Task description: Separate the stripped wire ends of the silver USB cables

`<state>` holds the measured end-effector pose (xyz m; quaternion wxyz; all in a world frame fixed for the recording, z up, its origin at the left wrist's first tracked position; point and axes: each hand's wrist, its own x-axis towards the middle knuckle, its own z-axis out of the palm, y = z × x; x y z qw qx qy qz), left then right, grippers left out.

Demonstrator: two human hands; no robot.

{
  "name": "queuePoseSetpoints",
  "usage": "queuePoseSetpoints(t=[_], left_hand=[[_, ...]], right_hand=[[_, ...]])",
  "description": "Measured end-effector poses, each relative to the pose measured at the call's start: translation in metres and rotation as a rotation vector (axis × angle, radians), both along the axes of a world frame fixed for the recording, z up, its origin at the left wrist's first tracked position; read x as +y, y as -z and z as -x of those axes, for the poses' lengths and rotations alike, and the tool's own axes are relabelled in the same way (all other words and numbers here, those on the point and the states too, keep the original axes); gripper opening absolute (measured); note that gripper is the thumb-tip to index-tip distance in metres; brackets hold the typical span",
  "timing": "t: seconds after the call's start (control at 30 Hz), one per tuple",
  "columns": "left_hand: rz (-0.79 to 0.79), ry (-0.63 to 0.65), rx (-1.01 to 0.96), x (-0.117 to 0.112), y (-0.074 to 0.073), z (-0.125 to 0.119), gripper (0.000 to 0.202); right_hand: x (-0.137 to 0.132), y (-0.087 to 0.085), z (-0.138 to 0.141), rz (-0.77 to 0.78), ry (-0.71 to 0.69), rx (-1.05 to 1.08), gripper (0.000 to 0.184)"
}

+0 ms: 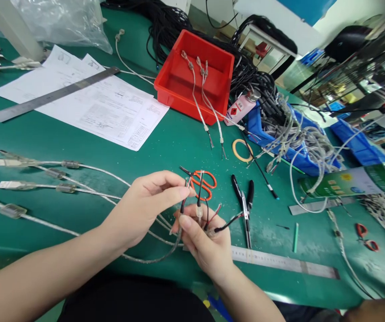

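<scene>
My left hand point(150, 205) pinches the thin stripped wires at the end of a grey USB cable point(155, 260) between thumb and fingertips. Just below it, my right hand point(209, 246) is closed around several such cable ends, its thumb pressed on the one my left hand pinches. Black sleeves and red and black wires stick out of that grip. The cables trail left to USB plugs point(9, 184) lying on the green table. Beyond my fingertips lie orange-handled scissors point(209, 180), and black-handled pliers point(245, 203) rest to the right.
A red bin point(165, 95) with cables over its rim stands at the back. Printed sheets point(112, 112) lie back left under a steel ruler point(58, 94). Another ruler point(279, 260) is near the front edge. On the right are a pink bottle point(241, 108), tape ring point(235, 152) and blue bin point(257, 127).
</scene>
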<state>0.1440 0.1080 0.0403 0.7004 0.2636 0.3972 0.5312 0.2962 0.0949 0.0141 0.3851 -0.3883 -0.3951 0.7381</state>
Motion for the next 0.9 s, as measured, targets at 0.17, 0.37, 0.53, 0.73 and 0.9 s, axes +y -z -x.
queuePoseSetpoints(t=[0.17,0.37,0.53,0.73,0.9], left_hand=[[0.01,0.029,-0.092,-0.0015,-0.0019,0.0,0.01],[0.047,-0.001,-0.139,-0.0002,-0.0017,0.0009,0.008],[0.06,-0.01,-0.16,-0.0006,-0.0015,0.0003,0.008],[0.057,-0.001,-0.158,-0.0017,-0.0045,0.0016,0.012],[0.032,-0.006,-0.166,-0.0021,-0.0042,0.0003,0.012]], right_hand=[[0.0004,-0.0022,0.002,0.017,-0.022,-0.018,0.025],[-0.0001,-0.0051,0.0038,0.003,-0.066,-0.001,0.024],[-0.0017,-0.004,0.0034,0.017,-0.083,0.045,0.018],[-0.0033,-0.0032,0.0024,0.055,-0.101,0.042,0.02],[-0.0037,-0.0029,0.0013,0.027,-0.116,0.062,0.016]])
